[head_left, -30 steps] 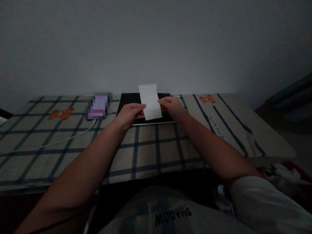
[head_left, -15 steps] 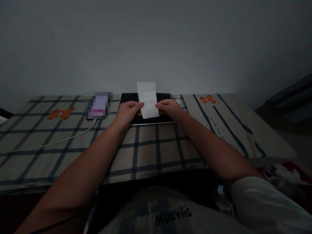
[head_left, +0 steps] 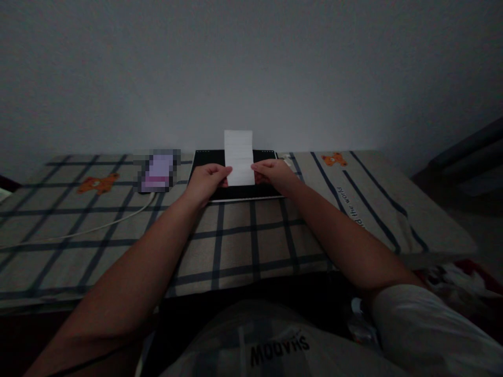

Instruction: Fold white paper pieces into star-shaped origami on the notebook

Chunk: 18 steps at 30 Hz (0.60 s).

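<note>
A creased strip of white paper [head_left: 239,152] is held upright between my two hands, its lower part in front of a black flat pad or notebook [head_left: 208,158] that lies on the table. My left hand [head_left: 208,180] pinches the paper's left edge between thumb and fingers. On the opposite edge, my right hand [head_left: 277,175] has the same kind of pinch. The pad has a pale border along its near side and small holes at its far corners. Behind the paper, some of the fingertips are hidden.
Left of the pad lies a phone [head_left: 159,172] with a blurred screen, a white cable [head_left: 118,221] running from it. The checked tablecloth [head_left: 236,246] carries bear prints. A grey wall [head_left: 251,68] rises behind. Below the table's edge at right is a clear bottle [head_left: 359,322].
The paper has straightened from a slight tilt and shifted a little to the right at its top; its lower edge is slightly higher. Both hands keep their hold, nearly in place.
</note>
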Tool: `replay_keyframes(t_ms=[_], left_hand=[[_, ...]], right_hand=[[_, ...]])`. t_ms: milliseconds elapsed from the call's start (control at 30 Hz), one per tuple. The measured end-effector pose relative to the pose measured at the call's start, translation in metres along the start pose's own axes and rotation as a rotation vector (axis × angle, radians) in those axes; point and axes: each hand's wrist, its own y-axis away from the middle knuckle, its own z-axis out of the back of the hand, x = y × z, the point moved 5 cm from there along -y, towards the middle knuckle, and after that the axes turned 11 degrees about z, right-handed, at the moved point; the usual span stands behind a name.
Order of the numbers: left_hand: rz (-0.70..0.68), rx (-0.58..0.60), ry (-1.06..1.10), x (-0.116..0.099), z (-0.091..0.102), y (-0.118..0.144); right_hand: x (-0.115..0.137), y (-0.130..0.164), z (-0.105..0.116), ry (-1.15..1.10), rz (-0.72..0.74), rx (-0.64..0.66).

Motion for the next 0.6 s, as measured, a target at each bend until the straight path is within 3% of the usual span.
replay_keyframes(t_ms=[167, 433, 600], left_hand=[[0.003, -0.003, 0.018, -0.0001, -0.0013, 0.0007], [0.148, 0.076, 0.079, 0.0061, -0.0063, -0.0005], [0.146, 0.058, 0.071, 0.0058, -0.0061, -0.0005]], right_hand=[[0.0011, 0.0012, 0.0002, 0.013, -0.023, -0.021], [-0.0018, -0.0014, 0.0066, 0.0, -0.013, -0.101], [-0.0009, -0.0006, 0.0054, 0.006, -0.007, -0.094]])
